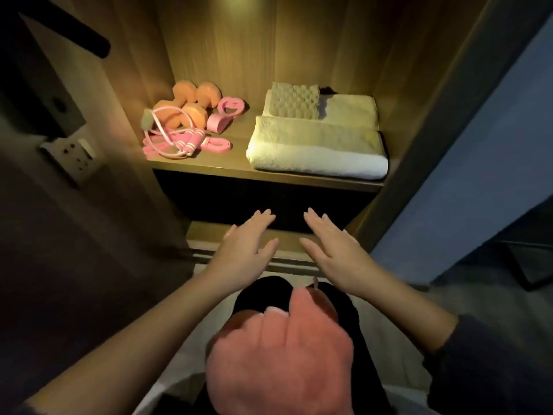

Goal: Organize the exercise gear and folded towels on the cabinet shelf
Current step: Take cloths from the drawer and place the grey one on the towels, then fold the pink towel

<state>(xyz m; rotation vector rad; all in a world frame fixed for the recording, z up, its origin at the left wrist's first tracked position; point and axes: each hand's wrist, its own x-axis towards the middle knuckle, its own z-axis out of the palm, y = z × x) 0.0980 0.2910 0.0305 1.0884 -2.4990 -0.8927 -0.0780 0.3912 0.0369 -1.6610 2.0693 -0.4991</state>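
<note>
- Left half of the shelf (209, 168): orange dumbbells (188, 107), a pink skipping rope (170, 143) coiled in front, and pink bands (223, 115) just beside, all above and left of the left hand (248, 239).
- Left hand: fingers straight, released, empty, below the shelf edge.
- Right hand (332, 245): released too, and the nearer one to the towels (317, 145).
- Towels: stacked on the right half, the front one lengthwise along the edge.

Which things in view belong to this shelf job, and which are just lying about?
Job: orange dumbbells, pink jump rope, pink resistance bands, front folded towel, rear folded towel, waffle cloth, cabinet shelf.
Lying about: wall socket plate, dark bar at upper left, pink fuzzy item in the foreground.
</note>
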